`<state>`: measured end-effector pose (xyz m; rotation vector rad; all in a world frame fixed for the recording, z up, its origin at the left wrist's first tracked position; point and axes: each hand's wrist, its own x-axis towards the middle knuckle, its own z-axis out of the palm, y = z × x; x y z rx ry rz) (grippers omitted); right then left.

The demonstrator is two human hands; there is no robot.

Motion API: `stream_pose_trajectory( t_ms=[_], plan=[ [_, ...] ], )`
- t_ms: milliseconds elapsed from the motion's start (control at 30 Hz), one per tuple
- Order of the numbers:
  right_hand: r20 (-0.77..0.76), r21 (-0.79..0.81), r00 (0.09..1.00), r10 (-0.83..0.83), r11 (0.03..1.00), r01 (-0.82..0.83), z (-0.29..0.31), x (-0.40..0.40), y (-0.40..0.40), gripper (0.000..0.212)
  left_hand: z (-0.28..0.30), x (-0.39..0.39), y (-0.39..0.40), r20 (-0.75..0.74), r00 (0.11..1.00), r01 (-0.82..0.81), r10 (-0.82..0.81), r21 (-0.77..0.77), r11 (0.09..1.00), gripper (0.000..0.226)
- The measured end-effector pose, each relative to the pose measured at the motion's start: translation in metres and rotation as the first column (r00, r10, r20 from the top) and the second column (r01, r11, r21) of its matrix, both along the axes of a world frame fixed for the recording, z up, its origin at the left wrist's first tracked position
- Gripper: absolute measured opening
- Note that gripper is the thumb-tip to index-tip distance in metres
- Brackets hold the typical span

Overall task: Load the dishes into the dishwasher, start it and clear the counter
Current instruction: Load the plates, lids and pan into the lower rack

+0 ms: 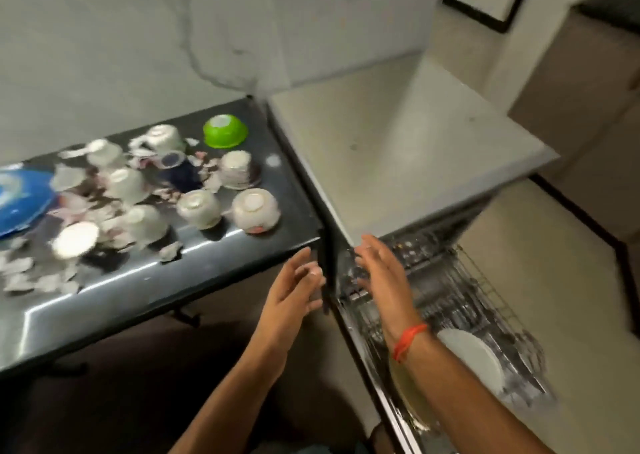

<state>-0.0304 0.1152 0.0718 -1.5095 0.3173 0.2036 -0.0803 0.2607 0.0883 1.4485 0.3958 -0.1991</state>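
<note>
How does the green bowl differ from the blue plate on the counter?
Colour: the green bowl is lime green with a pale base; the blue plate is blue.
Shape: the bowl is deep and rounded; the plate is broad and shallow.
Place: the bowl stands alone near the counter's back right corner; the plate lies at the left edge, cut off by the frame, beside the cups.
Both rest on the dark counter, untouched by either hand.

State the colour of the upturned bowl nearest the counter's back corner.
Bright green bowl, with a pale base, seen in the head view.

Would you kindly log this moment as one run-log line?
left hand: open, empty | right hand: open, over rack | white plate: in rack | cups: on counter
</note>
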Motion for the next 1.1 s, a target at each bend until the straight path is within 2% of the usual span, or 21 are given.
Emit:
stream_pose_trajectory(
  t_ms=[133, 267, 367, 433, 500, 600, 867, 967, 1100],
  plan=[
    [0.071, 0.02, 0.98, 0.186, 0.982, -0.188, 0.024, 0.018, 0.089, 0.021, 0.022, -0.006, 0.078, 0.063, 0.982, -0.177, 0.177, -0.005, 0.984, 0.038],
    [0.108, 0.049, 0.93, 0.352, 0.932, -0.358, 0.04, 0.021, 0.176, 0.027, 0.034, -0.02, 0.152, 0.11, 0.942, -0.317, 0.317, -0.016, 0.948, 0.046],
    [0.129, 0.068, 0.881, 0.455, 0.882, -0.466, 0.048, 0.016, 0.228, 0.031, 0.039, -0.031, 0.197, 0.133, 0.901, -0.415, 0.413, -0.013, 0.91, 0.038],
    [0.121, 0.073, 0.848, 0.517, 0.847, -0.527, 0.051, 0.014, 0.259, 0.026, 0.037, -0.039, 0.223, 0.132, 0.864, -0.49, 0.485, 0.004, 0.872, 0.039],
    [0.103, 0.078, 0.803, 0.586, 0.8, -0.594, 0.051, 0.013, 0.285, 0.025, 0.036, -0.047, 0.242, 0.128, 0.818, -0.567, 0.561, 0.014, 0.824, 0.041],
    [0.089, 0.095, 0.723, 0.685, 0.717, -0.69, 0.053, 0.017, 0.318, 0.048, 0.037, -0.058, 0.26, 0.119, 0.749, -0.657, 0.652, 0.009, 0.754, 0.041],
    [0.128, 0.141, 0.485, 0.865, 0.468, -0.872, 0.069, 0.019, 0.397, 0.039, 0.057, -0.088, 0.28, 0.139, 0.498, -0.867, 0.856, 0.056, 0.495, 0.04],
    [0.151, 0.165, 0.364, 0.919, 0.339, -0.926, 0.077, 0.013, 0.412, 0.039, 0.063, -0.097, 0.285, 0.151, 0.406, -0.914, 0.901, 0.06, 0.402, 0.042],
    [0.157, 0.179, 0.292, 0.943, 0.264, -0.948, 0.08, 0.008, 0.423, 0.04, 0.067, -0.102, 0.291, 0.173, 0.326, -0.945, 0.929, 0.057, 0.321, 0.041]
  ],
)
